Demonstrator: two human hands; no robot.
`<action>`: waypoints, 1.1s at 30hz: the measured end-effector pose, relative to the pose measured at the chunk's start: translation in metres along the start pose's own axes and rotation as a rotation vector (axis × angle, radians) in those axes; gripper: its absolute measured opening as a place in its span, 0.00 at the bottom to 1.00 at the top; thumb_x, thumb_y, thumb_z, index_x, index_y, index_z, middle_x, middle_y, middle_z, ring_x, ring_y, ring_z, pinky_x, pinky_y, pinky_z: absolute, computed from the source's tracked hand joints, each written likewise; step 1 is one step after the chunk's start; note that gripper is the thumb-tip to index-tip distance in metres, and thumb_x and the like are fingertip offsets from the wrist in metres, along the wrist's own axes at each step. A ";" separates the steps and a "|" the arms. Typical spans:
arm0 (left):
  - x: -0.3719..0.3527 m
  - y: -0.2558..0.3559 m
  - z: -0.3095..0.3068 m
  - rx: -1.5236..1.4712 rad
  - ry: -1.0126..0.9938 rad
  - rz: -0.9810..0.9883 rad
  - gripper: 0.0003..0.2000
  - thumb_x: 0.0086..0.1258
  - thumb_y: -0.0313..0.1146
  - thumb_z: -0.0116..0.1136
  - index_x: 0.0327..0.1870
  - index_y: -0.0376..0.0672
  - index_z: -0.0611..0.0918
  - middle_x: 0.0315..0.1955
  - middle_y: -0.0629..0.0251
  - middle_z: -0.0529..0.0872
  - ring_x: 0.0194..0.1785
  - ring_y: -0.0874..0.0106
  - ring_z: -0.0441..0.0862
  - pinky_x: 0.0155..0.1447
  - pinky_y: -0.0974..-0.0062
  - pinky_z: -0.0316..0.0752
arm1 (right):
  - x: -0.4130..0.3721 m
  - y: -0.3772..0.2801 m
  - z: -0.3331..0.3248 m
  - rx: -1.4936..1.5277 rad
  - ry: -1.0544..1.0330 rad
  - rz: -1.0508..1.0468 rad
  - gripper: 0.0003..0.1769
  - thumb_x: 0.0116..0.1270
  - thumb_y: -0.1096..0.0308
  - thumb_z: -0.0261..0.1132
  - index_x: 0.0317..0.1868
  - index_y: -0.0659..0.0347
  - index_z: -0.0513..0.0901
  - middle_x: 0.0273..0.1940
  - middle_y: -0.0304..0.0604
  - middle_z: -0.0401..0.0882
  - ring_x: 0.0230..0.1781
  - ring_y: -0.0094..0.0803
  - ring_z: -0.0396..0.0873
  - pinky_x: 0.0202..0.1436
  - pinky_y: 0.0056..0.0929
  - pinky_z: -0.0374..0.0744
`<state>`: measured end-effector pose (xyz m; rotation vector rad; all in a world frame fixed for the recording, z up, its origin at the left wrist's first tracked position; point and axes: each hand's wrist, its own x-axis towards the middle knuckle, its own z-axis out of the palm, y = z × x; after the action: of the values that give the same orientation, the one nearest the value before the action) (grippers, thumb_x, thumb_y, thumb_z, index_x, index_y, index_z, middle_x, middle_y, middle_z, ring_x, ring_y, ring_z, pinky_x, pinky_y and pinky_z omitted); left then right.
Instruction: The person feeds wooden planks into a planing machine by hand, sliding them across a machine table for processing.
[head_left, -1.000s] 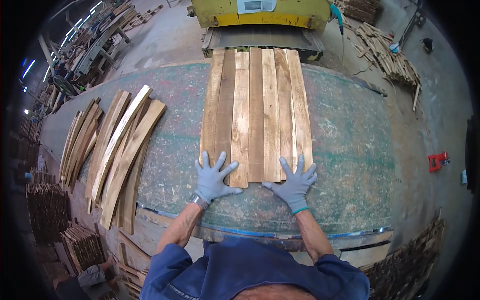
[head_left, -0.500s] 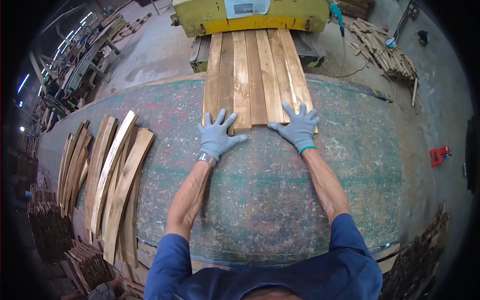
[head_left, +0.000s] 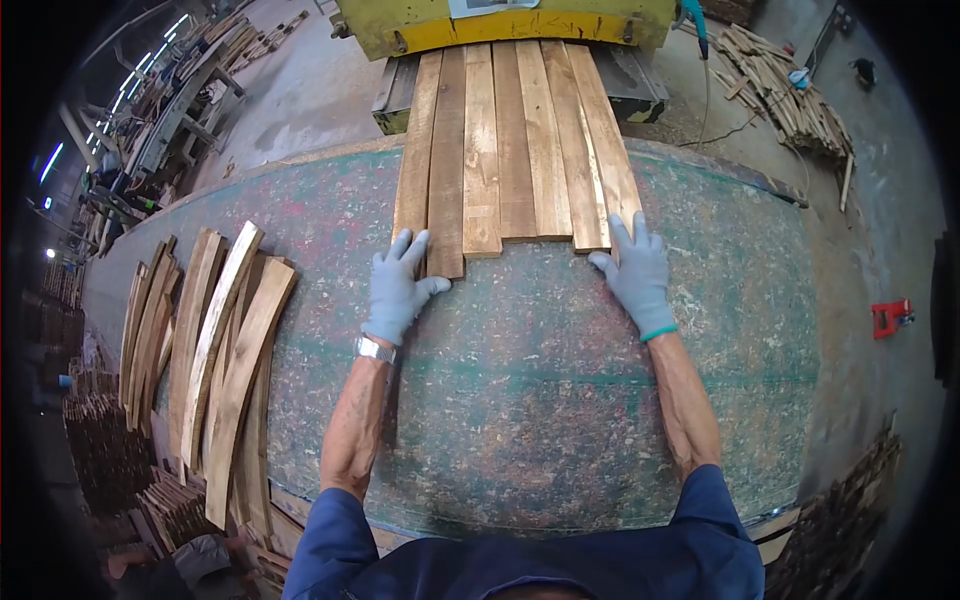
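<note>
Planks lie side by side on the table, far ends beneath the machine — left hand at their near left corner, right hand at the near right. Loose boards lie on the table's left; beyond its far right edge, a woodpile on the floor.

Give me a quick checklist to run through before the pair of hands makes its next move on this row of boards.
1. Left hand at the row's near left corner: ok.
2. Right hand at the near right corner: ok.
3. Near ends of the row of boards level: not ok, staggered.
4. Hands clear of the yellow machine: ok, both at the near ends.
5. Far ends aligned: cannot tell, hidden at the machine.
6. Loose boards clear of the row: ok, apart to the left.
</note>
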<state>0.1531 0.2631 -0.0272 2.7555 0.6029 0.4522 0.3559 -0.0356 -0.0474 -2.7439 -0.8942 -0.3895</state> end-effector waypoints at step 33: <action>0.214 -0.013 0.053 0.370 0.043 -0.009 0.46 0.42 0.81 0.60 0.68 0.74 0.76 0.70 0.69 0.71 0.68 0.50 0.65 0.71 0.57 0.63 | 0.209 -0.033 0.067 -0.158 -0.087 0.086 0.48 0.52 0.18 0.58 0.71 0.29 0.69 0.74 0.43 0.61 0.68 0.56 0.58 0.65 0.57 0.63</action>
<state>0.3527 0.3581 -0.0286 3.0952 0.7777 0.4368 0.5109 0.1233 -0.0390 -2.9530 -0.7929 -0.3414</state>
